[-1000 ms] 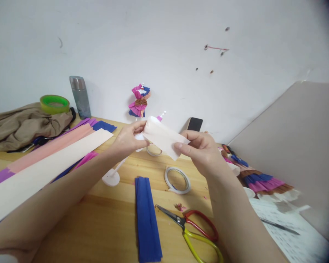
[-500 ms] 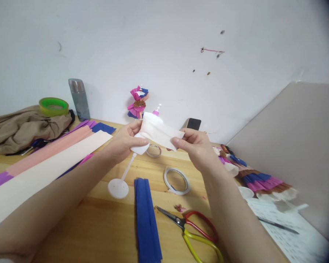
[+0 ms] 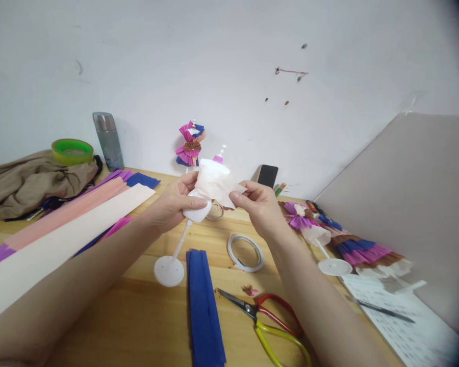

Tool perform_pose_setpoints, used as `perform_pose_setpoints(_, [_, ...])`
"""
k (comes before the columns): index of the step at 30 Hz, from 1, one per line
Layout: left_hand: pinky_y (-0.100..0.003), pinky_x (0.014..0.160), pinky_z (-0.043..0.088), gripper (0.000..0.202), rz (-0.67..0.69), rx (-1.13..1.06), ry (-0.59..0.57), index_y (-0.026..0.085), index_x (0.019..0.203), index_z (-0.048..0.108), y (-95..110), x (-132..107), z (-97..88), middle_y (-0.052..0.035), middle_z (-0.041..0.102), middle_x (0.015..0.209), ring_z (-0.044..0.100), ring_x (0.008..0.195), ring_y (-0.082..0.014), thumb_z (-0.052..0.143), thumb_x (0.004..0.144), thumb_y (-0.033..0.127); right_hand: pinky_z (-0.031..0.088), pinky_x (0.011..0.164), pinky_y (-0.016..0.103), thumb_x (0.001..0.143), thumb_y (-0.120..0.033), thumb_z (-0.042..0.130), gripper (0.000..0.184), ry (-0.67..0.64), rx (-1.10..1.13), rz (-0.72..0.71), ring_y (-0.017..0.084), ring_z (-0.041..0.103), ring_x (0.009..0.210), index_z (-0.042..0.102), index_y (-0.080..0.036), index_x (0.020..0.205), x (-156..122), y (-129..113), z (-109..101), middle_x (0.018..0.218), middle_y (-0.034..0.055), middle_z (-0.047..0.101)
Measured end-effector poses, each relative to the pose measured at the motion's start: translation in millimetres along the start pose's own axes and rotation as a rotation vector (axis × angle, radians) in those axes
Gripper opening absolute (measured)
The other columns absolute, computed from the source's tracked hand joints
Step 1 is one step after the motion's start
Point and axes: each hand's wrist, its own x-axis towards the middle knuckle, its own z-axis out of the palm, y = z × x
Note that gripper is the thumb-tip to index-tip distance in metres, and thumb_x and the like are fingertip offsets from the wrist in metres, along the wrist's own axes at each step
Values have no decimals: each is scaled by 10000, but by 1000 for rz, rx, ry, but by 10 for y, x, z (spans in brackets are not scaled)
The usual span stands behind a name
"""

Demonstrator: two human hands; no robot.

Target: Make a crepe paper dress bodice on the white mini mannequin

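Observation:
My left hand [image 3: 176,201] grips the white torso of a small mannequin stand [image 3: 169,269], whose thin pole runs down to a round white base lifted near the wooden table [image 3: 145,316]. A pale cream strip of crepe paper [image 3: 214,183] lies around the torso. My right hand [image 3: 258,206] pinches the strip's free end beside the torso. A folded blue crepe strip [image 3: 204,306] lies on the table below my hands. Red and yellow scissors [image 3: 270,321] lie to its right, and a tape ring [image 3: 246,251] sits just under my right wrist.
Long cream, pink and purple crepe strips [image 3: 61,224] lie at left, with a brown cloth [image 3: 30,178], green tape roll [image 3: 72,151] and grey flask [image 3: 107,140] behind. A dressed paper figure [image 3: 191,145] stands by the wall. Finished dolls [image 3: 348,247] and a printed sheet [image 3: 405,326] lie right.
My right hand has drawn the paper strip in closer around the torso, so less of it hangs free. The stand has tilted more upright and its base has shifted right.

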Motion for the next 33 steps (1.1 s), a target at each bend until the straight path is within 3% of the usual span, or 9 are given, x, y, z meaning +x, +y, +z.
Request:
perform_pose_setpoints(11, [-408,993,515,705,137,107,252,152,1230,632,-3,37,-23,-131,703,1252,649,1169,-307,835,555,164,414,567,265,728,-334,767,199,128,-49,-168,119,523,568,645,-198,648,-67,-140,-97,592,-13,608])
perform_pose_setpoints(16, [-413,973,530,727,156,96,310,142,1231,614,-7,36,5,-142,695,1263,639,1181,-325,821,533,147,412,602,265,776,-351,734,239,129,-86,-208,119,529,591,629,-192,630,-60,-106,-84,603,-8,613])
perform_pose_setpoints(23, [-425,1050,493,656,275,253,434,117,1194,614,-27,63,24,-144,706,1229,640,1187,-298,761,555,116,353,574,252,801,-381,702,299,210,-76,-221,107,465,566,576,-194,606,-54,-19,-15,570,-28,544])
perform_pose_setpoints(26, [-427,1051,496,628,321,298,451,130,1181,624,-29,61,41,-132,711,1218,644,1179,-293,748,565,122,307,529,243,807,-363,691,299,245,-105,-193,94,418,524,561,-192,599,-41,15,-8,542,-35,532])
perform_pose_setpoints(33, [-423,1013,531,666,252,225,387,124,1233,599,-23,3,173,-137,693,1264,642,1190,-304,762,587,145,263,451,211,807,-353,687,317,277,-32,-137,68,379,456,501,-199,602,12,103,19,484,-65,471])
